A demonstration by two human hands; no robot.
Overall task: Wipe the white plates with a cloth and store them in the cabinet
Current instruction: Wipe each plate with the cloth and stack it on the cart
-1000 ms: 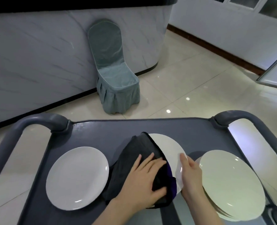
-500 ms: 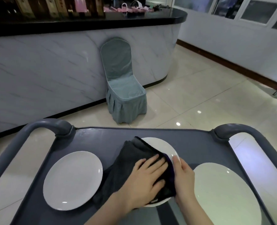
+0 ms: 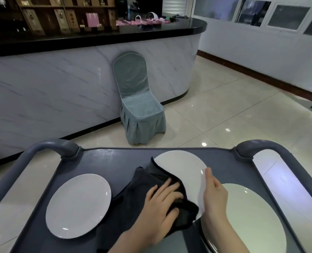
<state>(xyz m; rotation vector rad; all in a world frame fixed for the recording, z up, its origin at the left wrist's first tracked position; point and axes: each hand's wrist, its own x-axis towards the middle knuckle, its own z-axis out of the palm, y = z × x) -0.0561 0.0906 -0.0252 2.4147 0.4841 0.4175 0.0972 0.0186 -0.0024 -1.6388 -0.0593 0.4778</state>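
A person's left hand (image 3: 159,207) lies flat, fingers spread, pressing a dark cloth (image 3: 146,179) onto the middle white plate (image 3: 179,165). The right hand (image 3: 214,194) grips that plate's right rim, thumb along the edge. A stack of white plates (image 3: 252,216) sits right and 1 single white plate (image 3: 78,205) left, all on a gray cart (image 3: 106,161). Beyond, a covered chair (image 3: 138,106) stands against a marble counter (image 3: 60,88).

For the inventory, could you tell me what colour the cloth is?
The cloth is dark grey, head view.
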